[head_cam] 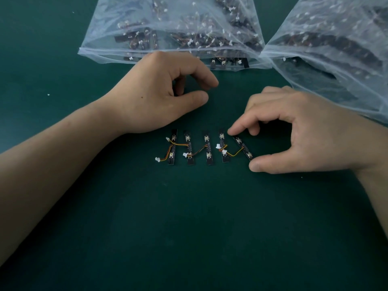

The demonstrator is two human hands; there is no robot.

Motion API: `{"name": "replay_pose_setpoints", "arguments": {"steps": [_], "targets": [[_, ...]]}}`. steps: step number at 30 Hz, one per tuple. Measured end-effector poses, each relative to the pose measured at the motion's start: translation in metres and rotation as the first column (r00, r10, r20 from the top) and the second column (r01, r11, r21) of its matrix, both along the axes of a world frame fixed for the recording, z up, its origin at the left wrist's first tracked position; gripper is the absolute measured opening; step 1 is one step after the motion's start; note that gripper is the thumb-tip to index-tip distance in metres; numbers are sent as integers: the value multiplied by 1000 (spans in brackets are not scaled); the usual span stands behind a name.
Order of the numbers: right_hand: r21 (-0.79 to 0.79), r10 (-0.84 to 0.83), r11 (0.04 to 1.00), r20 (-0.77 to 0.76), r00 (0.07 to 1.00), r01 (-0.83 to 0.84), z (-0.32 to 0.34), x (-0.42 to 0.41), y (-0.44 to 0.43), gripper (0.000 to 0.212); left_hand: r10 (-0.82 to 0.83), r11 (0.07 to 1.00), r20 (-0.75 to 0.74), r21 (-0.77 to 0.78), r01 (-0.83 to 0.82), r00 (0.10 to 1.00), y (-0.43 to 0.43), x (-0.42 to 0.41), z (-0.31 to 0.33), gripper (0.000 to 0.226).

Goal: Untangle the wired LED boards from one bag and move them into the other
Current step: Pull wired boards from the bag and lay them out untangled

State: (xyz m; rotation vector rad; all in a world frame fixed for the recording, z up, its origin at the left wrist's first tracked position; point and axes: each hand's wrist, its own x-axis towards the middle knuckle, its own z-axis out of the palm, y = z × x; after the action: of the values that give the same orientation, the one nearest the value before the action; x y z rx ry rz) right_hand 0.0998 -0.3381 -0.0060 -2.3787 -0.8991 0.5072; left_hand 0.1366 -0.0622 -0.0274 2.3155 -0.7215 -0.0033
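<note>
Black circuit strip is what the right hand (294, 131) is clamped on: the slanted board (243, 148) lies at its nine o'clock, pinched lengthwise, with the index fingertip (232, 131) on the far end and the thumb (259, 164) against the near end. That end-to-end grip looks meant to swing the piece square with its neighbours, or to lift it without snagging its orange-and-yellow wire (235, 153), which trails toward nine o'clock and ends beside the white connectors (218, 146).

Further out at nine o'clock, four boards (207, 148) lie flat and roughly parallel on the green mat (189, 227), separated one from another, their leads crossing the gaps between them. Laying them out side by side seems a way to prove each is free before bagging.

The left hand (159, 97) sits at twelve o'clock from the row's left end, fingers loosely curled and apart, gripping nothing. Whether it touches the mat I cannot tell.

Beyond it at twelve o'clock, the central bag (172, 28) of clear plastic holds a jumbled mass of boards and white plugs, mouth toward the person. The right-hand bag (336, 49), at two o'clock, holds boards too. Which is the source I cannot say for sure, though the central one looks more tangled.

The overlapping leads between the fourth and fifth boards are the likeliest catch. A few white specks (48, 94) dot the mat at ten o'clock.
</note>
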Motion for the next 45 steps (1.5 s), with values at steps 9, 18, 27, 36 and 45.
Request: {"name": "replay_pose_setpoints", "arguments": {"steps": [9,18,27,36,45], "targets": [[38,-31,999,60,998,29,-5,-6,12,44,5,1000,-8,-6,-5,1000,1,1,-1,22],[46,-27,999,99,995,23,-7,-6,13,44,-1,1000,-24,-14,1,1000,1,1,-1,21],[56,-12,998,124,992,5,-10,-6,11,43,-72,997,-72,-43,69,995,1,1,-2,19],[59,-27,998,143,989,19,-11,-4,10,43,-268,962,-174,-100,253,948,4,-3,1,22],[72,-7,997,149,989,-4,-11,-3,10,41,-341,940,-124,-18,341,932,3,-1,3,22]]}}
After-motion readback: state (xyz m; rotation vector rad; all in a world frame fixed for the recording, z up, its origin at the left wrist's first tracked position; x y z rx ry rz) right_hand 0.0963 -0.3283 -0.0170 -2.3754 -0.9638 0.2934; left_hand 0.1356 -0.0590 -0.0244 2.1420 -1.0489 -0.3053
